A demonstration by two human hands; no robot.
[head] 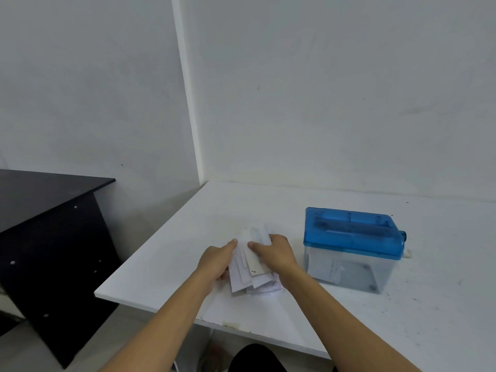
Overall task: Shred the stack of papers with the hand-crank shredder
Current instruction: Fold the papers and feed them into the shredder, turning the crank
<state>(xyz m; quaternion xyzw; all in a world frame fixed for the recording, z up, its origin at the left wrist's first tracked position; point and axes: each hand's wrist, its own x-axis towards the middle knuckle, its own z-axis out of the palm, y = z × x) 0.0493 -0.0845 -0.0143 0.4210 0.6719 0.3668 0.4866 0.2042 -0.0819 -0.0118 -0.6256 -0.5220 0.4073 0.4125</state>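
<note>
Two bare hands, left hand [214, 261] and right hand [276, 255], clasp loose white paper stack [251, 269] on white table [171, 253], beside blue-lidded clear plastic shredder [351, 248].

A white table [268, 208] carries a hand-crank shredder [351, 247] with a blue top and clear bin. Just left of the shredder lies a loose stack of papers [251, 275] (fanned, uneven), near the table's front edge.

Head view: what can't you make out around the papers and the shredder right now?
- Paper stack: sheet count and print, covered by left hand and right hand, also blurred.
- Shredder crank: only a stub shows at its right end; the body hides the rest.
- Bin contents: hazy through the clear wall.
</note>
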